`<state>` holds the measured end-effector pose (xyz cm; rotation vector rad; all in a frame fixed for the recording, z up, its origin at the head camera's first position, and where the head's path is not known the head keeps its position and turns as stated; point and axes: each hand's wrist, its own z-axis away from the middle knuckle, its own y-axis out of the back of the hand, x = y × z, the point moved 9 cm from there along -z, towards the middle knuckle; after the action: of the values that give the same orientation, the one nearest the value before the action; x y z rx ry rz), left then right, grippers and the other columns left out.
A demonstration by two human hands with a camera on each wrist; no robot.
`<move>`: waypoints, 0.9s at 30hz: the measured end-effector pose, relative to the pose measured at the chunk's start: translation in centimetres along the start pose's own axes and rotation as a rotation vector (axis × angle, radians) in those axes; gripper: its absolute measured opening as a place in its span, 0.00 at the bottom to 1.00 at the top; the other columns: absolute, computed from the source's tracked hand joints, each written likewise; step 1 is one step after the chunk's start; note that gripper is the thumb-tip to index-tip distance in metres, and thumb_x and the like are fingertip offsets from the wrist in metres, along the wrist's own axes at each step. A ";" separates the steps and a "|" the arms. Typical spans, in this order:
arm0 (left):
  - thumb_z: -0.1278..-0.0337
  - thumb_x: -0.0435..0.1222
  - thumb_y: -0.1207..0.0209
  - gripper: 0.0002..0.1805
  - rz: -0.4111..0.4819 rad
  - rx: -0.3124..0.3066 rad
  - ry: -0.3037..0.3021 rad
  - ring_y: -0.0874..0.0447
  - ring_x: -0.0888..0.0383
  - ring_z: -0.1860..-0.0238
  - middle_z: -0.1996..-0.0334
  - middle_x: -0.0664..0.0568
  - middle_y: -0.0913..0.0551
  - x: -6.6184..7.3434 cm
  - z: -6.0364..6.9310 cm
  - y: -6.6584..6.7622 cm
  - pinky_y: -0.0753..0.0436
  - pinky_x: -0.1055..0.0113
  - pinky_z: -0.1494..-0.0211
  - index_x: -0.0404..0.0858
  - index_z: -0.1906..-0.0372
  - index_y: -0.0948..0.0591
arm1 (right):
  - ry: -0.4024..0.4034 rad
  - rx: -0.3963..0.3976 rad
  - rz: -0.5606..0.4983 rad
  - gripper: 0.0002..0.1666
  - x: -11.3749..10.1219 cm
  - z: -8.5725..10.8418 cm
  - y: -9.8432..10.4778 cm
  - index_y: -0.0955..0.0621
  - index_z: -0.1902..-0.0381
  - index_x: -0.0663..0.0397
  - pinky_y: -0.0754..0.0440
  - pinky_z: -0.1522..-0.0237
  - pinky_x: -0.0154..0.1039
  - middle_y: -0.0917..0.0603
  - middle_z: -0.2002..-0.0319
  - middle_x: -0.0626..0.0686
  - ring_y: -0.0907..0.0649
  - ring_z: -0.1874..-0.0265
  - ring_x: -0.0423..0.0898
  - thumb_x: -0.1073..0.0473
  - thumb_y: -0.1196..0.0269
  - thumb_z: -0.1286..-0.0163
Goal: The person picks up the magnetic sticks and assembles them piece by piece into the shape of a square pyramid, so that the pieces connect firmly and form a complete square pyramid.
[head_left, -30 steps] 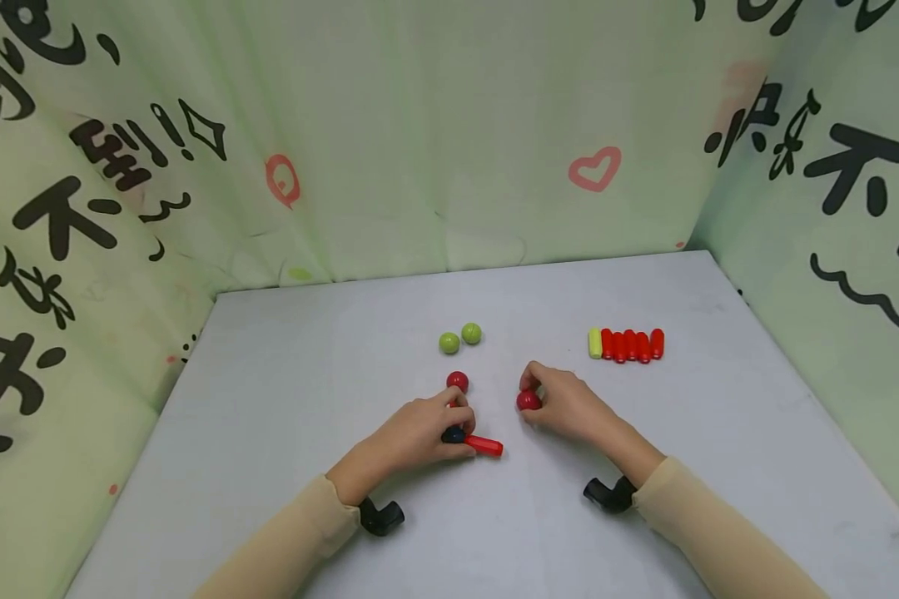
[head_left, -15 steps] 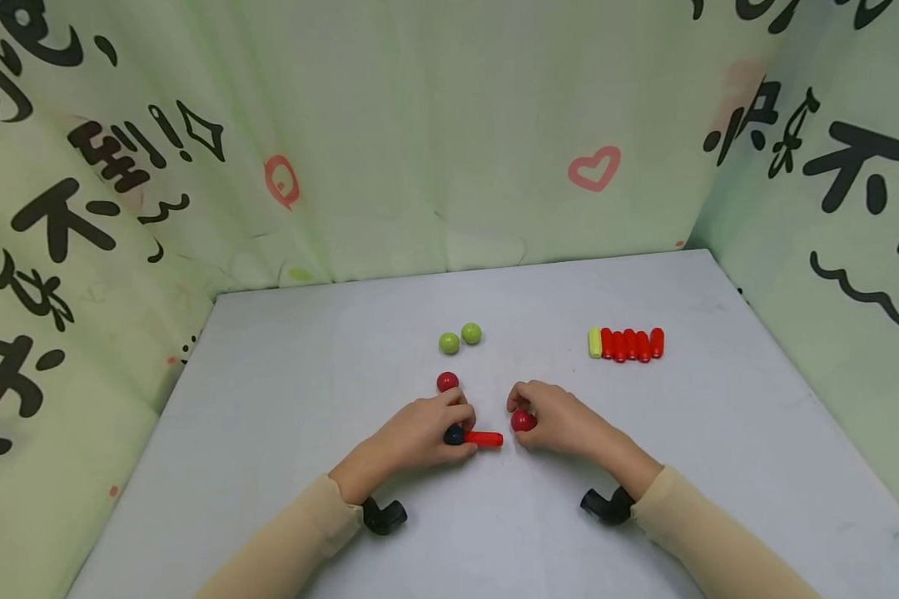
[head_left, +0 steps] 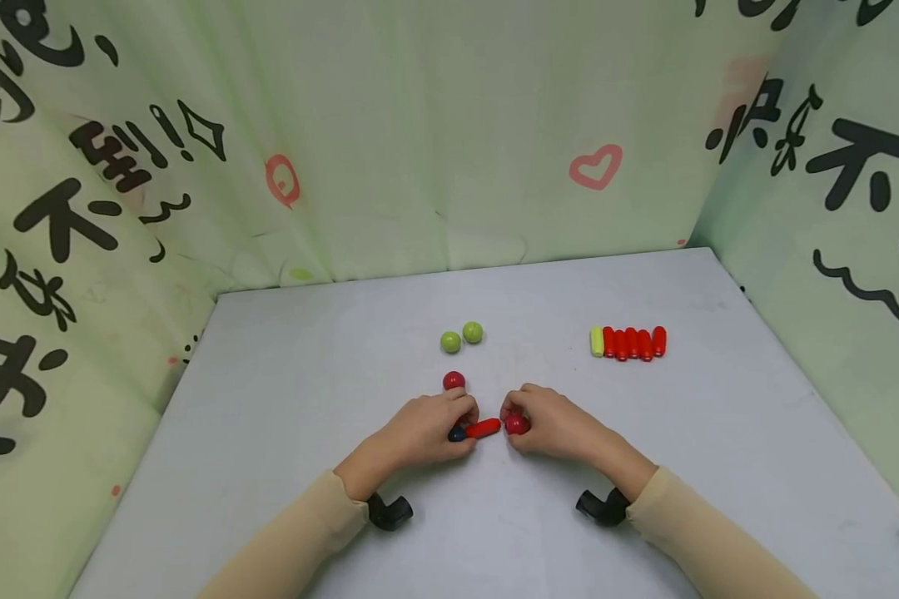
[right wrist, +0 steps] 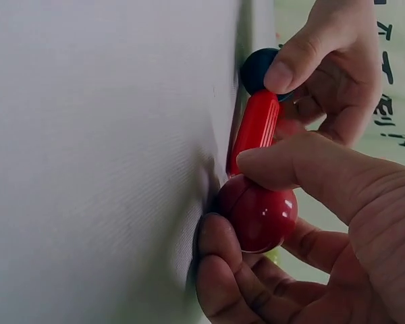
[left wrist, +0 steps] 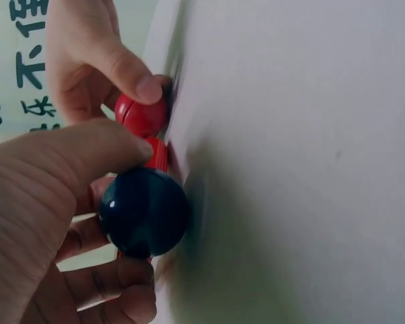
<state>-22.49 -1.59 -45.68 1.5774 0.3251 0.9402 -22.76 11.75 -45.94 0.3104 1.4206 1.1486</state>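
In the head view my left hand [head_left: 429, 429] pinches a dark blue ball [left wrist: 145, 212] low over the table. From that ball a red rod [right wrist: 256, 128] sticks out toward the right. Between its thumb and fingers my right hand [head_left: 562, 423] holds a red ball [right wrist: 263, 216]. This ball sits against the rod's free end; whether the end is inside it cannot be seen. A second red ball [head_left: 454, 379] shows just beyond the left fingers, and whatever lies between it and the blue ball is mostly hidden.
Two green balls [head_left: 450, 342] lie farther back on the white table [head_left: 307, 358]. At the back right, several red rods [head_left: 633, 344] lie side by side with a yellow-green rod [head_left: 597, 342]. A printed curtain [head_left: 419, 150] surrounds the far sides.
My right hand has brought its red ball leftward and nearer, up to the rod. The rod in my left hand has swung its free end away from me.
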 end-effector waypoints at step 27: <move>0.34 0.44 0.32 0.10 -0.002 -0.058 0.010 0.23 0.62 0.69 0.46 0.51 0.26 -0.2 0.2 -0.1 0.20 0.71 0.58 0.46 0.56 0.20 | 0.000 -0.006 0.007 0.16 -0.1 -0.1 -0.7 0.18 0.58 0.49 0.24 0.66 0.37 0.22 0.64 0.47 0.24 0.65 0.44 0.59 0.24 0.41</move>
<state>-22.41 -1.85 -45.88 1.5197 0.3042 0.9484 -22.47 11.30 -46.43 0.3112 1.4169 1.1586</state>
